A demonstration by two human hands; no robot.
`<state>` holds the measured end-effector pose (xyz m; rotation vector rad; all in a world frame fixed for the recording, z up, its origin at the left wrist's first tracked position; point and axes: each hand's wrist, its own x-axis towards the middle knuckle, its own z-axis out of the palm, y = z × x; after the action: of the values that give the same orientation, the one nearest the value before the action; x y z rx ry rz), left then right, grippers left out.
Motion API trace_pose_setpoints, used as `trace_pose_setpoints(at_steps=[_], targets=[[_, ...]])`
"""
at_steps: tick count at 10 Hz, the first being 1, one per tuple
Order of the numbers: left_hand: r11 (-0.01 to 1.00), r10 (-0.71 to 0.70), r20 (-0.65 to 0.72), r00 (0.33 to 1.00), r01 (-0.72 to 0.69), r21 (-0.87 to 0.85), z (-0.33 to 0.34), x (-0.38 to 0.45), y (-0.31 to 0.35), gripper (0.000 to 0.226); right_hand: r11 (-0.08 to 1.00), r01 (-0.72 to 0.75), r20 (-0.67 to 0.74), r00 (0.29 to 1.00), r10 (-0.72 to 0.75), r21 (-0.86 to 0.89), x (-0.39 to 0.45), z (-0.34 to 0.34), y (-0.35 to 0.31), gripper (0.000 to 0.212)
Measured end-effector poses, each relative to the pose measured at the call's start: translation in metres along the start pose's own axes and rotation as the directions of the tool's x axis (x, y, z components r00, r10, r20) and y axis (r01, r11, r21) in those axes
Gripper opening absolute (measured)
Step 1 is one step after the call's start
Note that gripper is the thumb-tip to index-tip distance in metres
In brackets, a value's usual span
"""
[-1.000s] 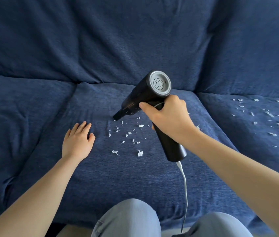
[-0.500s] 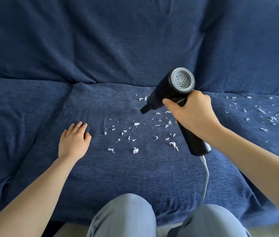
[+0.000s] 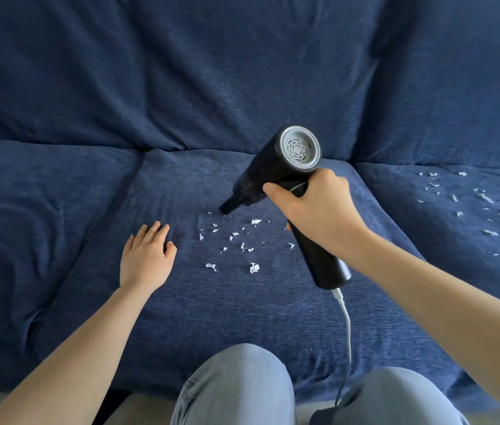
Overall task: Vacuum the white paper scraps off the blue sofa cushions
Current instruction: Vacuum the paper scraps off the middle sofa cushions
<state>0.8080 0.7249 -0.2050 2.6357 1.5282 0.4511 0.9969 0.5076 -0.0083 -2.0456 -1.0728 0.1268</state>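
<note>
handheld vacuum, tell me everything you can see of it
The handheld vacuum is matte black, seemingly plastic, with a grey round vented rear cap facing the camera. Its narrow nozzle points down and left, the tip just above or at the white paper scraps on the middle seat cushion. The right hand grips it where barrel meets handle; the handle slants down towards the person. A white cable leaves its base.

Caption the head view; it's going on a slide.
Right hand aims handheld vacuum at paper scraps on blue sofa cushion; left hand rests flat.
</note>
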Motion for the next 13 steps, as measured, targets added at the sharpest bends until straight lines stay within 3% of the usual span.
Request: trace_pose_setpoints(at_steps=[3,8,13], targets=[[1.000,0.004,-0.004,1.000,-0.004,-0.011,0.000,-0.002,0.001,0.049,1.000,0.019,0.059,0.998,-0.020,0.013,-0.003,0.012,-0.012,0.042],[1.000,-0.004,-0.011,1.000,0.003,-0.016,0.000,-0.008,0.003,0.049,0.999,-0.031,-0.032,0.999,0.030,-0.029,-0.017,-0.026,0.016,0.041],[1.000,0.020,-0.046,0.999,-0.021,-0.021,0.000,-0.018,0.002,0.046,1.000,0.011,0.093,0.996,-0.014,0.025,-0.048,-0.013,-0.017,0.043]])
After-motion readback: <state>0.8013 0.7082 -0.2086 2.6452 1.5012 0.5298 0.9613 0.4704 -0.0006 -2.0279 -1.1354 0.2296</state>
